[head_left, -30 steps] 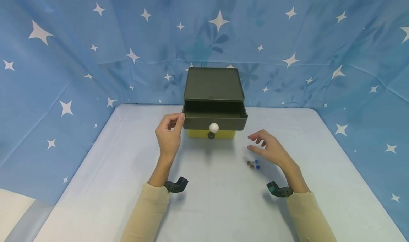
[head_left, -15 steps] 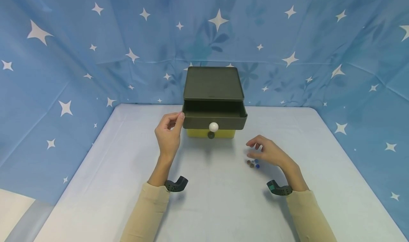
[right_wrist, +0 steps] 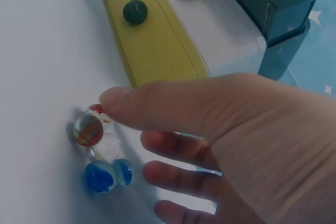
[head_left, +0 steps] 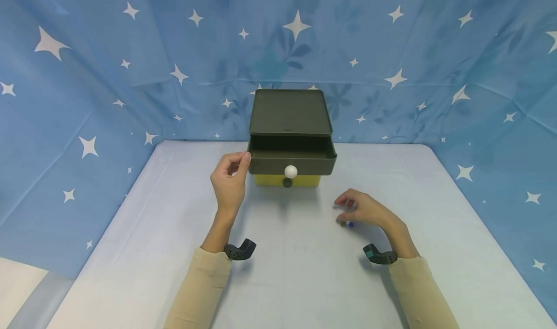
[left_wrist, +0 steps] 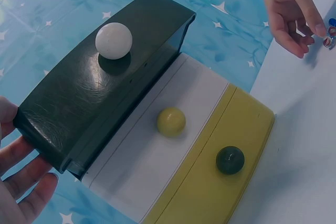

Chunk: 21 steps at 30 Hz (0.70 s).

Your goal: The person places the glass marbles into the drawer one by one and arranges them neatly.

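A small chest of drawers (head_left: pixel 290 110) stands at the back of the table, its dark green top drawer (head_left: pixel 270 166) pulled out and bare inside. My left hand (head_left: pixel 229 181) holds that drawer's left front corner, thumb on one side and fingers on the other. Above a little cluster of glass marbles hovers my right hand (head_left: pixel 369 209), fingers bent loosely and apart, nothing gripped. In the right wrist view the thumb overlaps a red-streaked marble (right_wrist: pixel 100 111); near it lie an orange-green marble (right_wrist: pixel 88 130), a clear marble (right_wrist: pixel 106 147) and a blue marble (right_wrist: pixel 100 177).
Below the green drawer sit a white drawer (left_wrist: pixel 131 161) with a yellow knob (left_wrist: pixel 171 122) and a yellow drawer (left_wrist: pixel 247 124) with a dark knob (left_wrist: pixel 230 160). A blue starry curtain (head_left: pixel 196 44) hangs behind the white table (head_left: pixel 283 271).
My right hand has come down toward the marbles and now covers part of them in the head view. The left hand stays on the drawer corner, and the drawer has not moved.
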{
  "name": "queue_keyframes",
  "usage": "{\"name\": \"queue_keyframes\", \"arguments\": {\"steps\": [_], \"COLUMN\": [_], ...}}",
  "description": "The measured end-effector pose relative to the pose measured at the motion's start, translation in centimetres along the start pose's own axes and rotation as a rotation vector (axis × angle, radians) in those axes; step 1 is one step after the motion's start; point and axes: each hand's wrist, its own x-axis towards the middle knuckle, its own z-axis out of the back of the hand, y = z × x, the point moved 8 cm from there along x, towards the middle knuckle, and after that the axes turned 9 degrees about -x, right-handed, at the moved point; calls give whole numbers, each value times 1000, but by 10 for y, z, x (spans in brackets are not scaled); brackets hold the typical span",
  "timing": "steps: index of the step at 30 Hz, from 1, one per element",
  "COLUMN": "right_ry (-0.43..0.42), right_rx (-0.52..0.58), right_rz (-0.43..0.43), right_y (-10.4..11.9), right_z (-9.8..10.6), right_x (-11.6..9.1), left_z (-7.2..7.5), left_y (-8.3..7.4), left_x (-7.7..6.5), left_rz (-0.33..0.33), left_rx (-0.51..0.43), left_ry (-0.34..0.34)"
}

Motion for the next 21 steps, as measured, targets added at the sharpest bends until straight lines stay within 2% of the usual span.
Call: {"name": "queue_keyframes", "arguments": {"steps": [21], "right_ry": [78], "right_rx": [0], "right_rz": [-45], "right_y": [-3], "right_z": [-7], "right_x": [0], "left_z": [0], "left_y": [-2], "left_x": [-1], "left_rz": [-4], "left_rx": [11], "left_ry": [3]}}
